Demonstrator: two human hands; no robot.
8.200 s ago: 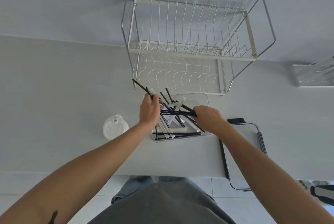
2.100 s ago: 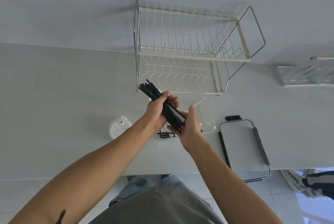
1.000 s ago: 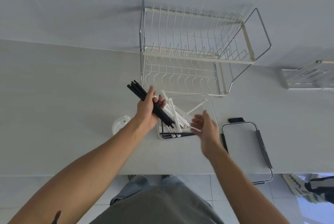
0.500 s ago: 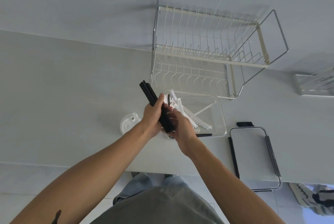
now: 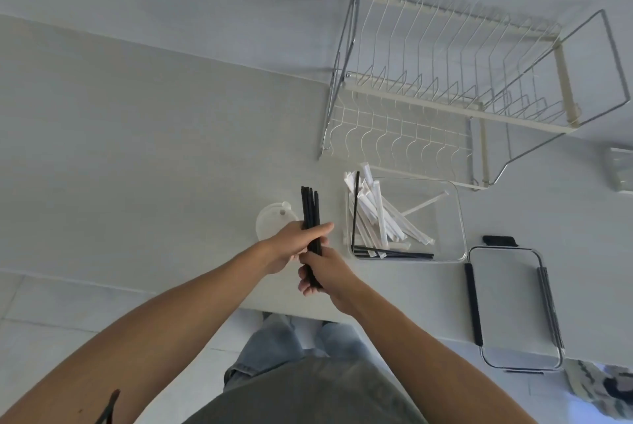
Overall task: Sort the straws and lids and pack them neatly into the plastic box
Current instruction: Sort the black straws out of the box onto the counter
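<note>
Bundle of black straws [image 5: 311, 218] | light, stiff, slippery, apt to splay | left hand [image 5: 291, 245] wraps mid-length | right hand [image 5: 323, 273] clasps lower ends | keep your grip snug

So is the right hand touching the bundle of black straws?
Touching. The head view shows the right hand with fingers curled round the lower end of the bundle of black straws, just below the left hand.

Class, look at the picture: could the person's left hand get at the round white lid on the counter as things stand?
Probably not right away. The lid lies just beyond the left hand with nothing between them, but that hand, like the right hand, grips the bundle of black straws and would have to let go first.
</note>
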